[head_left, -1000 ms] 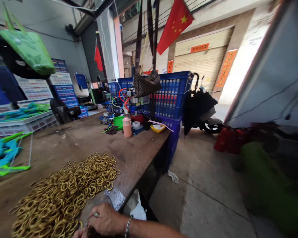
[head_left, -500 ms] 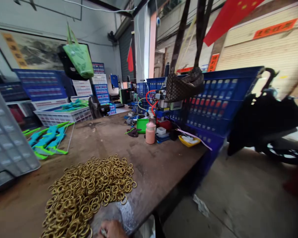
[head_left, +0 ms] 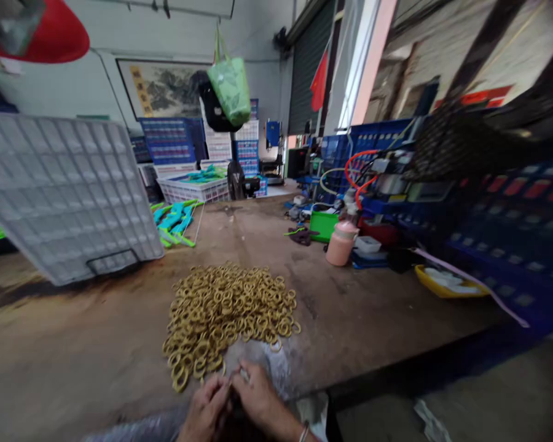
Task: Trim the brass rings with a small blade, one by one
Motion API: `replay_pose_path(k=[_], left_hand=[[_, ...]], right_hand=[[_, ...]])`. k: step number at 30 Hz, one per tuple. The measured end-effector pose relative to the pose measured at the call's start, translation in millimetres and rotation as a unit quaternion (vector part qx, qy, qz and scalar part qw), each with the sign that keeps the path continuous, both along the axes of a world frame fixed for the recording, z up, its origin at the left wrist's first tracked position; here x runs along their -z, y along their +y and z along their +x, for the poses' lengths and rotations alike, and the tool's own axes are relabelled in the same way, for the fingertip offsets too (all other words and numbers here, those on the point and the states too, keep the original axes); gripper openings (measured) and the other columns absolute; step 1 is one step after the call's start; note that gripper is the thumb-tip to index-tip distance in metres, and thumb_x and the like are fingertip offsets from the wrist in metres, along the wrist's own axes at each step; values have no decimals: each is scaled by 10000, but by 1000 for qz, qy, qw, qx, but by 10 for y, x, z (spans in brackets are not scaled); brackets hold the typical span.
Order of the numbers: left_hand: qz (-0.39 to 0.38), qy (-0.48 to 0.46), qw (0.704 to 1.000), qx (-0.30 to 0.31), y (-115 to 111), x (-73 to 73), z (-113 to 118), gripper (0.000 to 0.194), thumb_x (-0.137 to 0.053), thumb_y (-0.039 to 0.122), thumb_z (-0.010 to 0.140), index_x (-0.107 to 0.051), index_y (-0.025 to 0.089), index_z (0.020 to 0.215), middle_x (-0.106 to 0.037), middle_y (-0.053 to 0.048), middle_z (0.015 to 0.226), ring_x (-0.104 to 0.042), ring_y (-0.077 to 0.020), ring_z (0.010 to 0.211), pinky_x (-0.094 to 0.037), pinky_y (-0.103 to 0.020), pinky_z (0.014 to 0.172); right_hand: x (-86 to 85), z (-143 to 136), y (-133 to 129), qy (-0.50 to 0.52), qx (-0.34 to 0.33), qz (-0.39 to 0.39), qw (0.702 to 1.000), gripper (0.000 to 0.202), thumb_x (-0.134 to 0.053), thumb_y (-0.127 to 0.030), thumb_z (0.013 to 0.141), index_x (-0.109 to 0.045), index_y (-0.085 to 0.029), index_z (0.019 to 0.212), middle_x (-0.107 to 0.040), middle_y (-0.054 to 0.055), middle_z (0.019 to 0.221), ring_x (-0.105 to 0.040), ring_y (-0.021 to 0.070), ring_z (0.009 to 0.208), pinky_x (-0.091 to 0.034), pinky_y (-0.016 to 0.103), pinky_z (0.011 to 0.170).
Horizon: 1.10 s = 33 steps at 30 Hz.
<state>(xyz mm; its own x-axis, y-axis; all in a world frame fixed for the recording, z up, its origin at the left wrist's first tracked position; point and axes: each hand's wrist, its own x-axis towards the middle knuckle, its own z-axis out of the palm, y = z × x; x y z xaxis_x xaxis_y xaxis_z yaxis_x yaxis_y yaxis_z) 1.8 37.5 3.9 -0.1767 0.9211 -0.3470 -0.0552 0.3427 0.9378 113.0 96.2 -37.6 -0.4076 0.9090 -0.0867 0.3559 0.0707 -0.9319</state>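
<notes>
A heap of brass-coloured rings (head_left: pixel 225 307) lies on the brown worktable (head_left: pixel 350 331), close to its near edge. Just in front of the heap, my left hand (head_left: pixel 207 402) is closed, its fingertips pinched together. My right hand (head_left: pixel 258 393) is closed too and meets the left at the fingertips. Something small and pale shows at the right fingers, too small to name. Whatever the left fingers hold is hidden. A few loose rings lie just beyond the hands.
A white ribbed plastic panel (head_left: pixel 69 196) stands at left. Behind it are blue and green plastic pieces (head_left: pixel 177 221). Toward the right are a pink bottle (head_left: pixel 341 244), a green tray (head_left: pixel 323 226) and a yellow dish (head_left: pixel 447 283). Bags (head_left: pixel 230 92) hang overhead.
The view has swung left, so the heap and bench items sit further right in the picture. My left hand has come into view beside the right one.
</notes>
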Motion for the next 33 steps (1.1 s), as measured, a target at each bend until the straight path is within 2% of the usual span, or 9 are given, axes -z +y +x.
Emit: replay_pose_path(k=[3, 6, 9, 13, 18, 24, 26, 29, 33], left_hand=[[5, -7, 1000, 25, -65, 18, -21, 407, -563, 566, 688, -489, 172, 620, -381, 77, 436, -283, -47, 349, -202, -172, 349], [2, -66, 997, 33, -152, 91, -83, 328, -565, 488, 729, -483, 173, 686, -437, 71, 511, -320, -40, 378, -221, -154, 357], [-3, -139, 990, 25, -268, 144, -149, 284, -580, 433, 735, -465, 174, 715, -452, 70, 556, -322, -31, 384, -211, -149, 354], [-11, -206, 978, 23, -416, 148, -210, 274, -611, 396, 718, -451, 174, 720, -451, 70, 573, -325, -26, 394, -182, -146, 353], [4, -230, 973, 13, -540, 107, -256, 265, -615, 385, 722, -462, 170, 744, -446, 73, 559, -326, -26, 396, -199, -152, 365], [7, -240, 971, 7, -598, 49, -281, 273, -622, 391, 717, -463, 169, 734, -442, 73, 547, -327, -28, 393, -205, -161, 370], [15, -244, 970, 0, -592, 32, -280, 271, -617, 386, 723, -451, 172, 709, -445, 72, 543, -333, -31, 395, -207, -161, 370], [28, -237, 971, -18, -561, 14, -260, 282, -617, 395, 724, -443, 175, 689, -454, 70, 548, -341, -31, 396, -214, -159, 366], [31, -206, 978, -31, -507, 11, -209, 291, -623, 407, 718, -453, 172, 697, -465, 70, 550, -339, -25, 385, -227, -154, 360]], right_hand=[[-202, 38, -48, 4, -34, 16, 999, 153, -416, -220, 773, -524, -182, 671, -547, 5, 624, -501, 142, 608, -365, 241, 558], [-301, 31, -123, -3, -54, 29, 998, 188, -394, -242, 803, -511, -170, 675, -506, -27, 599, -469, 112, 595, -346, 222, 575], [-325, -12, -250, -9, -63, 58, 996, 225, -372, -259, 826, -486, -166, 656, -466, -43, 575, -437, 94, 569, -325, 209, 563], [-335, -75, -389, -2, -63, 47, 997, 239, -371, -265, 829, -454, -167, 628, -430, -50, 572, -413, 87, 567, -311, 201, 552], [-372, -131, -428, 8, -82, 38, 996, 232, -390, -255, 815, -442, -165, 606, -398, -59, 568, -378, 77, 557, -302, 188, 534], [-388, -159, -417, 34, -99, 10, 994, 245, -357, -250, 846, -499, -153, 671, -486, -38, 591, -450, 83, 571, -351, 189, 563], [-393, -135, -412, 12, -89, 33, 995, 246, -334, -238, 859, -528, -150, 735, -510, -30, 604, -469, 89, 567, -358, 195, 567], [-400, -61, -424, -77, -82, 123, 986, 192, -359, -184, 836, -548, -158, 856, -544, -18, 653, -491, 103, 584, -360, 211, 598], [-415, 24, -476, -198, -153, 208, 946, 222, -411, -89, 735, -536, -169, 900, -598, 15, 773, -539, 135, 703, -354, 224, 645]])
